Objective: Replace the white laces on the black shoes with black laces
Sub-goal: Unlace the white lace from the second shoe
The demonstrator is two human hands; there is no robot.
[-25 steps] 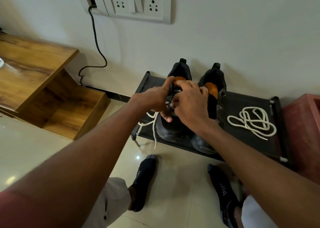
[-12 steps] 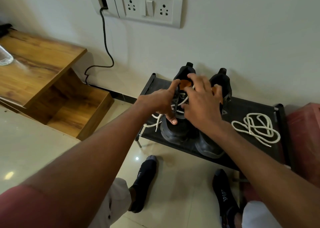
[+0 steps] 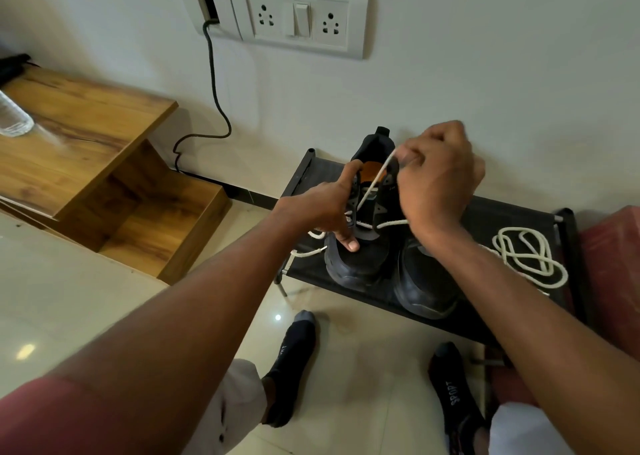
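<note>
Two black shoes stand side by side on a low black rack [image 3: 491,219] against the wall. My left hand [image 3: 322,205] grips the left shoe [image 3: 360,264] at its lacing, thumb on the toe side. My right hand [image 3: 440,177] pinches the shoe's white lace [image 3: 372,186] and holds it taut, raised above the tongue. Loose ends of that lace hang off the shoe's left side. The right shoe [image 3: 426,281] is partly hidden behind my right wrist. A second white lace [image 3: 526,254] lies coiled on the rack to the right. No black lace is visible.
A wooden shelf unit [image 3: 86,136] stands at the left with a clear bottle on it. A black cable [image 3: 214,84] runs down the wall from a socket panel [image 3: 301,18]. A red object [image 3: 609,247] sits right of the rack. My socked feet rest on the tiled floor.
My right hand has risen up and to the right, drawing the white lace out of the left shoe's eyelets. My left hand stays on the shoe.
</note>
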